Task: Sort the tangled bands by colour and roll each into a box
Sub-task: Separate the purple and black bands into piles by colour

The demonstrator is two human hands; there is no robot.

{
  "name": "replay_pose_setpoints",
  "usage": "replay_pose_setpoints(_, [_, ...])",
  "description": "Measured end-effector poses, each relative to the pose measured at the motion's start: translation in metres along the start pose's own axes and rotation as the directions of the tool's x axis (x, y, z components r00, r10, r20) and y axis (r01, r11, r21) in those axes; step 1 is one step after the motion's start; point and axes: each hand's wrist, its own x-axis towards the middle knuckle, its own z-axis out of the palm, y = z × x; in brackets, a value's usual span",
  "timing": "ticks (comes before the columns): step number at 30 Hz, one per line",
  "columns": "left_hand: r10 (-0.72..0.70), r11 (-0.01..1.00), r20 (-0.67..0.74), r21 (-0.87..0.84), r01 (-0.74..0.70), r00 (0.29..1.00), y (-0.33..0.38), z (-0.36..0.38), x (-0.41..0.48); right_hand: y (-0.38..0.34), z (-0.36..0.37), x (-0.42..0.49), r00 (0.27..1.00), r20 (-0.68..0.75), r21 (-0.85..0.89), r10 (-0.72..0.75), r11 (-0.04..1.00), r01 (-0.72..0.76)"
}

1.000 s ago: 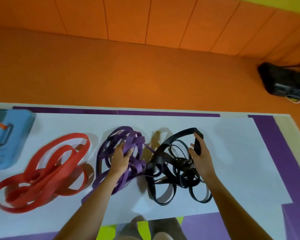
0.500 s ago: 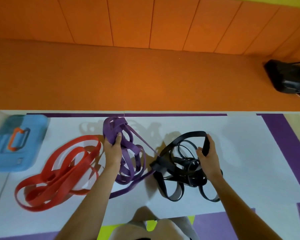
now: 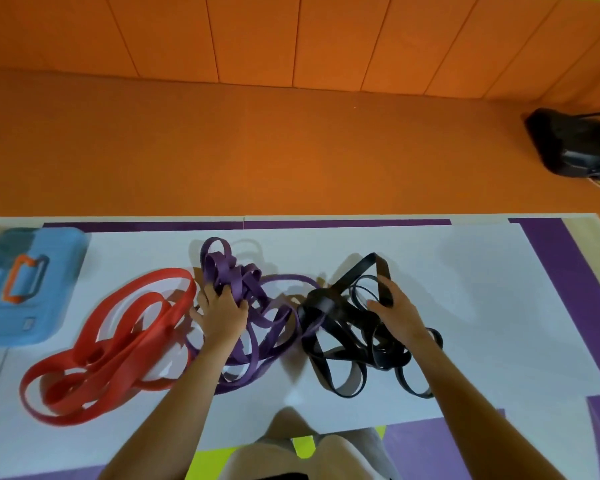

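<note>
On the white tabletop [image 3: 465, 306] I record red bands [image 3: 125, 355] loose at left, purple bands [image 3: 222, 268] centre and black bands [image 3: 321, 302] right, their meeting point unclear, a blue box [image 3: 32, 306] cut by the left edge, left grip [image 3: 222, 313] clenching purple, right grip [image 3: 395, 313] pinching a black strand.

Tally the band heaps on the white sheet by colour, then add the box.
Red band heap: 1
Purple band heap: 1
Black band heap: 1
Blue box: 1
Total: 4
Single bands inside each tangle cannot be counted.
</note>
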Motion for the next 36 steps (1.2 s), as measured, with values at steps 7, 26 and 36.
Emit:
replay_pose_setpoints(7, [-0.003, 0.998, -0.052, -0.062, 0.000, 0.999, 0.005, 0.004, -0.009, -0.003, 0.040, 0.002, 0.992, 0.018, -0.429, -0.127, 0.895, 0.122])
replay_pose_setpoints(26, [0.094, 0.995, 0.110, 0.014, -0.096, 0.989, -0.007, 0.005, -0.030, -0.050, 0.057, 0.024, 0.979, 0.081, -0.505, -0.189, 0.839, 0.204])
replay_pose_setpoints(36, [0.184, 0.980, 0.206, 0.031, -0.195, 0.961, 0.012, 0.014, -0.032, -0.043, -0.016, -0.038, 0.903, -0.240, 0.176, -0.357, 0.898, 0.402])
